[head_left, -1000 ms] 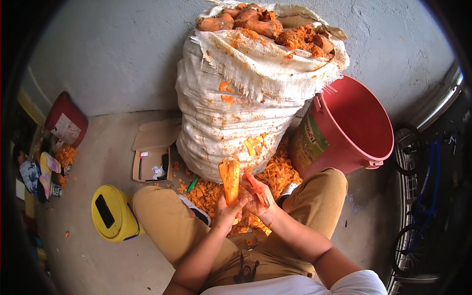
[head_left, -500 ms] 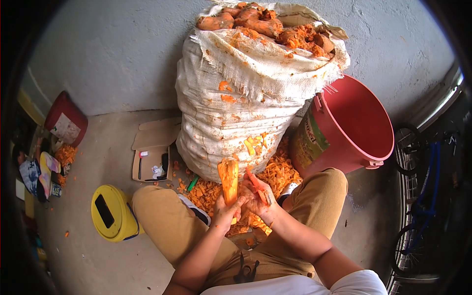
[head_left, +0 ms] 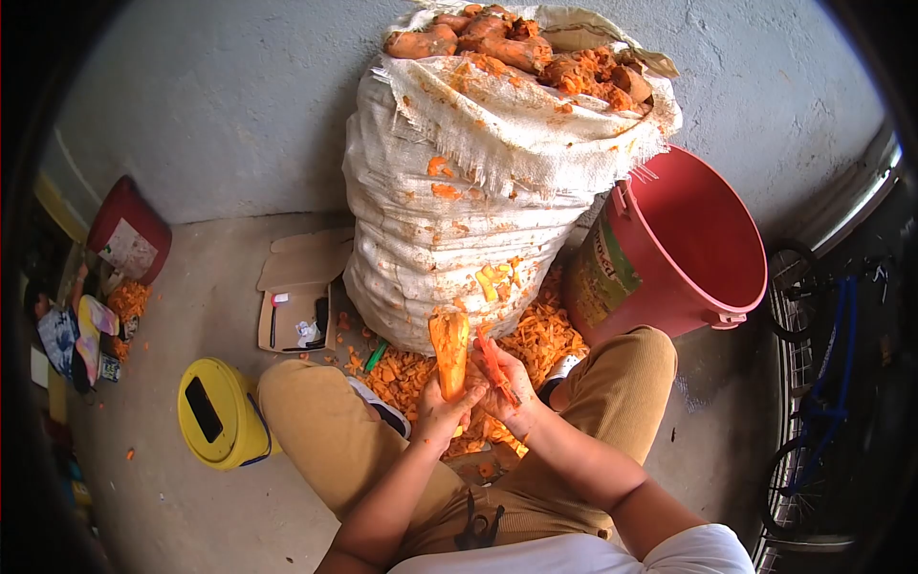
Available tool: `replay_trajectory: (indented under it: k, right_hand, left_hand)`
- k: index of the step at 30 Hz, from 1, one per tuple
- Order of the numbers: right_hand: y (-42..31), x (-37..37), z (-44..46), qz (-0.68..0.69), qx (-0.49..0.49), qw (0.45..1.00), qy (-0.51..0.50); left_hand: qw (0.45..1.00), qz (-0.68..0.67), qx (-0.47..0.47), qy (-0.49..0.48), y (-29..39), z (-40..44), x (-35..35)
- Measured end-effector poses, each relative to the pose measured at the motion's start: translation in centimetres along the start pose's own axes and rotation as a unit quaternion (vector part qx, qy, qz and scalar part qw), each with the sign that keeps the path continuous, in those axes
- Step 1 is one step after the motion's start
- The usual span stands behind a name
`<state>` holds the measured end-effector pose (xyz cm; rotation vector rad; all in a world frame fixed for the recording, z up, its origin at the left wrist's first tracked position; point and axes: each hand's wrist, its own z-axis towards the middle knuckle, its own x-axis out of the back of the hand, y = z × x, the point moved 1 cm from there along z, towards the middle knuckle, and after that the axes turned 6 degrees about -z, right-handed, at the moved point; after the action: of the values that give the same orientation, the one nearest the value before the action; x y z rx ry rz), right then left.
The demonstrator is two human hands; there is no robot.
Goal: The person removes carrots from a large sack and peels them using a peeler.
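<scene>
Root (head_left: 448, 356) upright in left hand (head_left: 444, 413)

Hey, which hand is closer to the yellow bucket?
Left. The left hand, holding an orange vegetable, is right of the yellow bucket; the right hand is farther right.

Soft light on the grey wall (head_left: 239, 115); fisheye bending, blackened corners
</scene>
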<state>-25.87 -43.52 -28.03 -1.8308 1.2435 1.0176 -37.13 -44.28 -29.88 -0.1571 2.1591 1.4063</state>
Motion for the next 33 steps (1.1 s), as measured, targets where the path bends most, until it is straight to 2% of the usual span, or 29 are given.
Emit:
replay_trajectory:
  k: [4,7,9,15,17,21,23,26,29,30,33]
  right_hand:
    - [-0.1,0.0,0.0,-0.045,-0.001,0.998,0.033]
    - [-2.0,0.4,1.0,-0.089,0.054,0.991,0.082]
    - [-4.4,1.2,0.9,-0.214,0.1,0.969,0.074]
    - [-6.5,1.0,1.5,-0.274,0.31,0.91,0.024]
    - [-5.7,0.8,1.3,-0.293,0.313,0.902,0.054]
    - [-3.9,0.0,0.3,-0.449,0.361,0.814,0.079]
    - [-3.2,-0.3,0.2,-0.457,0.409,0.785,0.086]
    - [-3.1,0.5,0.8,-0.551,0.505,0.652,0.129]
    - [-4.4,0.1,0.3,-0.57,0.482,0.641,0.18]
    - [-4.6,0.1,0.8,-0.544,0.48,0.664,0.182]
    - [-5.6,-0.5,1.0,-0.493,0.554,0.635,0.218]
  left_hand:
    - [1.0,0.01,0.007,0.004,0.2,0.0,0.0]
    - [1.0,0.01,0.012,-0.003,0.0,0.0,0.4]
    - [1.0,0.014,0.015,-0.013,-0.1,-0.2,0.5]
    - [0.997,0.013,0.051,-0.064,-0.4,-0.3,0.5]
    - [0.994,0.009,0.068,-0.08,-0.5,-0.4,0.4]
    - [0.987,-0.019,0.115,-0.109,-0.1,-0.8,0.0]
    - [0.986,-0.025,0.113,-0.119,-0.3,-0.8,0.1]
    - [0.984,-0.019,0.116,-0.132,-0.3,-1.0,0.1]
    - [0.981,-0.03,0.124,-0.149,-0.6,-1.1,0.3]
    - [0.982,-0.029,0.123,-0.143,-0.7,-1.0,0.3]
    - [0.982,0.003,0.121,-0.142,-0.6,-1.1,0.2]
